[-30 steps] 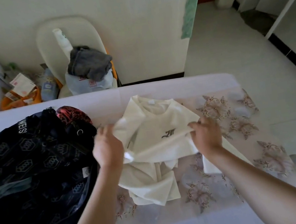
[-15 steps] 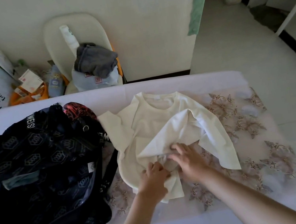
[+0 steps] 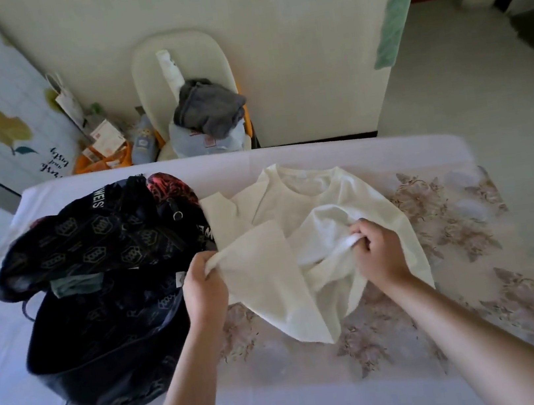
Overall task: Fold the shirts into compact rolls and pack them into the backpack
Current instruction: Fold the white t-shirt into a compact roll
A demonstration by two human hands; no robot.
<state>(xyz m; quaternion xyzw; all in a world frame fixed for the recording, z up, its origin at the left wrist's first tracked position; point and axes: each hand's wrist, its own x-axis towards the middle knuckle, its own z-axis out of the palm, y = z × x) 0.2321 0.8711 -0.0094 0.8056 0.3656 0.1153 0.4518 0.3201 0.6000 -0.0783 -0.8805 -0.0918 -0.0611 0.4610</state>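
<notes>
— What's hidden from you?
— My fingertips, buried in cloth, and the inside of the black hexagon-patterned fabric backpack [image 3: 102,313], which is just dark.
— Count things?
— One cream-white soft-fabric shirt [image 3: 309,196], one backpack. My left hand [image 3: 204,288] pinches a bunched fold; my right hand [image 3: 379,255] curls round a twisted strip (hem or sleeve, I can't tell).
— Room?
— The collar points to the far edge of the floral-clothed table [image 3: 323,402], a sleeve touches the backpack — bare cloth lies nearest me.
</notes>
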